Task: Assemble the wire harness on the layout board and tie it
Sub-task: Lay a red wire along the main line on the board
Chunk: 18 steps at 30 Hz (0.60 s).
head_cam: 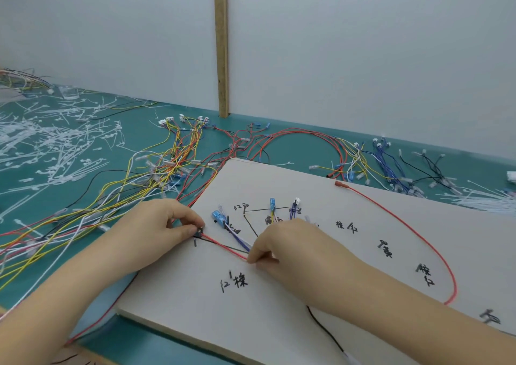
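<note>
Two hands on one board (321, 303): left hand (156, 229) and right hand (282, 249) each pinch one red wire (223, 246), stretched taut, slanting down-right between them.

Pale grey wall (363, 57) with upright wooden strip (221, 43) behind teal bench top (279, 122), perhaps rubber-matted.

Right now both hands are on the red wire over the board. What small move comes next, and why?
Probably press the red wire down against the layout board along the drawn line. The left hand pinches it at the pin, the right hand pinches it further along, and the span between them looks taut and straight.
</note>
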Tool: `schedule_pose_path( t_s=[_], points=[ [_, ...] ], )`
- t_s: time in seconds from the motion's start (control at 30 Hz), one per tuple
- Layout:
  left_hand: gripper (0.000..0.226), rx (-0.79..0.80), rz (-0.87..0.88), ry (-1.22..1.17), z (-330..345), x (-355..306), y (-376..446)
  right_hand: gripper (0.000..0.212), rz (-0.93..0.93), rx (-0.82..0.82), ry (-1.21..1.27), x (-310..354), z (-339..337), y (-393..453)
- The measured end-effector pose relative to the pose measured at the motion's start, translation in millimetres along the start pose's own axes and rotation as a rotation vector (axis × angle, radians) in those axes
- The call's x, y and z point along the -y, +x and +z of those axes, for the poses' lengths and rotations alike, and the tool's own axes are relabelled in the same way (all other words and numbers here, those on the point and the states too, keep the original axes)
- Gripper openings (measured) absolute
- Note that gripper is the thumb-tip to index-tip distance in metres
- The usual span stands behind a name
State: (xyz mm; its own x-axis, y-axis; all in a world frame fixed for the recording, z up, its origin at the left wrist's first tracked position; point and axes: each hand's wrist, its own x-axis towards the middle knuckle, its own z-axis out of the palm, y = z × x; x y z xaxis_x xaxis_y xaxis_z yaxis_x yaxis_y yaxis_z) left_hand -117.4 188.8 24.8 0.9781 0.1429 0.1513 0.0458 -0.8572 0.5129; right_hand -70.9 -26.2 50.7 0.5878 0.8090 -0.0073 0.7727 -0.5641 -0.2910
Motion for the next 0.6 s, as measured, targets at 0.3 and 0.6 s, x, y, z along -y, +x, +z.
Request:
schedule_pose_path(
  t_s=[0.3, 0.6],
  points=[
    [0.026, -0.081, 0.144, 0.170, 3.8, -19.5, -3.5, 0.015, 0.098, -0.049, 0.044, -40.3, -23.5, -52.8],
    [0.014, 0.147, 0.430, 0.110, 30.5, -76.2, 0.6, 0.029, 0.236, 0.003, 0.067, -66.5, -36.4, -92.2]
  ],
)
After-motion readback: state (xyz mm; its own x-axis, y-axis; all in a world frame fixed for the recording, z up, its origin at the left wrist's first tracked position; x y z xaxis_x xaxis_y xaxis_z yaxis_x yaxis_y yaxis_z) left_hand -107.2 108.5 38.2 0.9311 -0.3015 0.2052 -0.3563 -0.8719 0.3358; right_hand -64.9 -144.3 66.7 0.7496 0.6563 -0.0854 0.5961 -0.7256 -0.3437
